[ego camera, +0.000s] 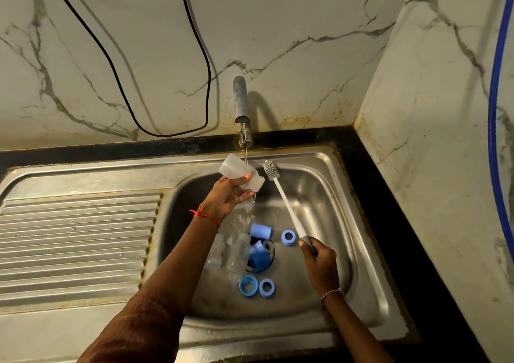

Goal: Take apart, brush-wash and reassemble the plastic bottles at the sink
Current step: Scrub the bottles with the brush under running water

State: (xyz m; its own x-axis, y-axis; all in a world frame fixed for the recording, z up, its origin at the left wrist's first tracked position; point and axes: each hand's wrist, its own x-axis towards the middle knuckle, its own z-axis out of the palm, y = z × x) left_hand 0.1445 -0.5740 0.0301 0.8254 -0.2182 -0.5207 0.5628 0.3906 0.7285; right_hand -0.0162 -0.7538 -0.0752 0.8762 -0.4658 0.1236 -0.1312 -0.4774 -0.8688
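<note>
My left hand (pixel 226 196) grips a clear plastic bottle body (pixel 236 169), tilted under the water running from the tap (pixel 241 104). Water spills down off the bottle into the basin. My right hand (pixel 319 259) holds the grey handle of a white bottle brush (pixel 283 198), whose grey bristle head points up to the right of the bottle without touching it. On the basin floor lie more clear bottle bodies (pixel 230 254), blue caps (pixel 260 230) and blue rings (pixel 288 237), clustered around the drain.
The steel sink basin (pixel 328 196) has a ribbed draining board (pixel 78 240) on its left. A black counter edge and a marble wall close in on the right. A black cable (pixel 205 90) hangs on the back wall, left of the tap.
</note>
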